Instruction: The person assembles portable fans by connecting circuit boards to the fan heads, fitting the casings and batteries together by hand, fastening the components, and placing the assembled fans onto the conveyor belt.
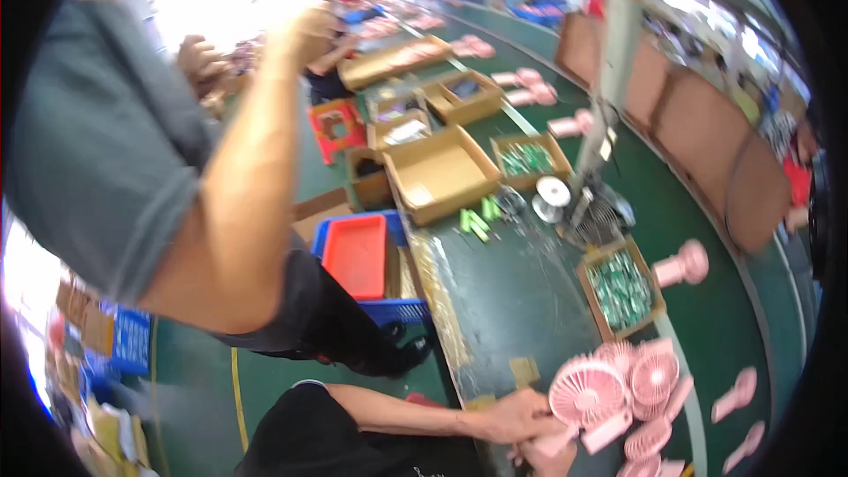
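Note:
At the bottom, my left hand [514, 417] reaches in from the left with its fingers closed at the handle of a pink handheld fan [588, 391]. Just below it is my right hand [551, 459], partly cut off by the lower edge, its fingers curled against the pale pink handle. Blur hides the exact contact between fingers and handle. Several more pink fans [655, 374] lie heaped together right of my hands, some overlapping. A piece of tan tape [524, 371] sticks to the bench beyond my left hand.
A box of green circuit boards [620, 290], a wire spool [552, 197], green cylindrical cells [475, 223] and an open cardboard box [440, 175] stand on the bench. Pink fans [682, 263] lie along the green belt. At left stands a co-worker [115, 150], near a red tray [355, 256].

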Tool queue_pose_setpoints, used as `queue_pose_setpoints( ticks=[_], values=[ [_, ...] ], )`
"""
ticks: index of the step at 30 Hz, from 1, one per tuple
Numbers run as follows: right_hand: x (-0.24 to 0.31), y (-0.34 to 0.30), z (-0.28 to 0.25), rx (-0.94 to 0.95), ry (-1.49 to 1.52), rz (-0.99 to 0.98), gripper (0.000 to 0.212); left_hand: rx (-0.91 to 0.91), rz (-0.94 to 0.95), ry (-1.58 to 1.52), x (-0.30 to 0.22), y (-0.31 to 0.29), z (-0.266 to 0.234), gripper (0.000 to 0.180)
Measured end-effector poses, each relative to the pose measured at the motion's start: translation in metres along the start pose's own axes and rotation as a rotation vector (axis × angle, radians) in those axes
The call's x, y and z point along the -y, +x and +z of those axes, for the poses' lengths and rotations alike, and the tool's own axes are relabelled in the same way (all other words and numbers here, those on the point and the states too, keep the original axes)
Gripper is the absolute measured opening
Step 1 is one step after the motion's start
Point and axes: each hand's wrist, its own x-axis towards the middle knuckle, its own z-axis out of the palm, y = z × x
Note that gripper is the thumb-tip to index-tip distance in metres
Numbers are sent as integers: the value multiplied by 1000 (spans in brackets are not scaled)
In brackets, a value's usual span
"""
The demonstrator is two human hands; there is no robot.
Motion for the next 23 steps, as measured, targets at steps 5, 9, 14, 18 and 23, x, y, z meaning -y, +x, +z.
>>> queue_pose_setpoints(
  ticks=[5, 9, 14, 18, 23],
  values=[
    [-10, 31, -15, 303, 154, 296, 31, -206, -18, -40, -13, -4, -18, 23],
    [-8, 29, -5, 452, 522, 415, 23, -103, 18, -173, 5, 2, -36, 25],
    [-27, 19, -4, 289, 512, 292, 19, -55, -13, -270, 25, 13, -30, 23],
    [-33, 8, -7, 41, 65, -145, 24, -109, 1, 116, 25, 8, -14, 26],
    [-18, -8, -21, -304, -742, -453, 59, -48, 272, 132, 40, 8, 28, 75]
  ],
)
